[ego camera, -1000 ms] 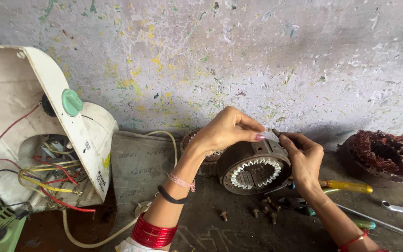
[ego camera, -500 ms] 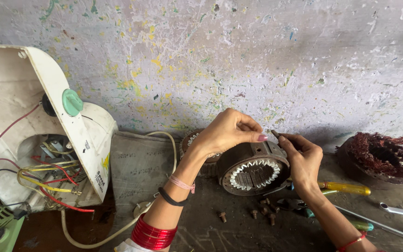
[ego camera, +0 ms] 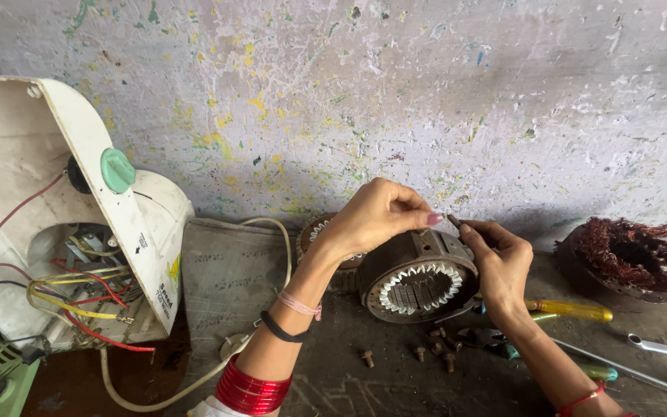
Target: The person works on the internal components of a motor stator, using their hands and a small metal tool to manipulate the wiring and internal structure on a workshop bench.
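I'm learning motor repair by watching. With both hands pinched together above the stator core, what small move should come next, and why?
Probably lower the pinched piece toward the top slot of the stator core. The left hand and right hand meet fingertip to fingertip just above its upper rim, holding something too small to identify, and the white-lined slots face the camera.

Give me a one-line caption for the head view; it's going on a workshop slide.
Both hands, left and right, pinch a small piece above a motor stator beside loose bolts.

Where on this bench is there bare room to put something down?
The grey mat between the white appliance and the left hand is bare. Crowded: the screws before the motor stator, and the tools beside the right hand.
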